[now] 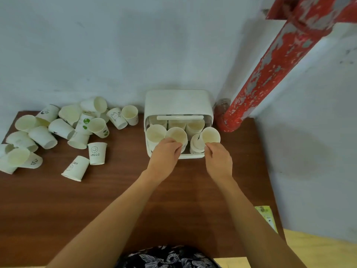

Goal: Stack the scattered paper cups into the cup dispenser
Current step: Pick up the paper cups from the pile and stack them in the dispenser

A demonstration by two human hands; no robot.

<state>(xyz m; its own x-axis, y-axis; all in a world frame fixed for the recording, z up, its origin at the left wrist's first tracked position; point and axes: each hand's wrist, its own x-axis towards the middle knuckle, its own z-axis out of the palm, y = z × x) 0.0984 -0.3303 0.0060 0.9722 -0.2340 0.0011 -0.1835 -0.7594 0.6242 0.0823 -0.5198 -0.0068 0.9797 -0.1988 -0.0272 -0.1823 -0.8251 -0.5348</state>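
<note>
Paper cups [58, 130], smooth white cones, litter dark woodgrain table [119, 190] left; left hand [164, 153] and right hand [218, 157] each pinch one, seemingly over glossy plastic dispenser [177, 101].

Well to the left of the left hand [164, 157], an upright paper cup [97, 153] carries a smiley face with the word "HELLO" printed beneath it. Just beside it, nearer the table's front edge, a tipped cup [75, 168] shows the same "HELLO" and smiley, upside down from here. Other cups in the pile farther left bear small drawings and green marks, no words I can make out. Off to the right of the right hand [219, 159], a yellow-green packet [267, 217] has print too blurred to read.
</note>
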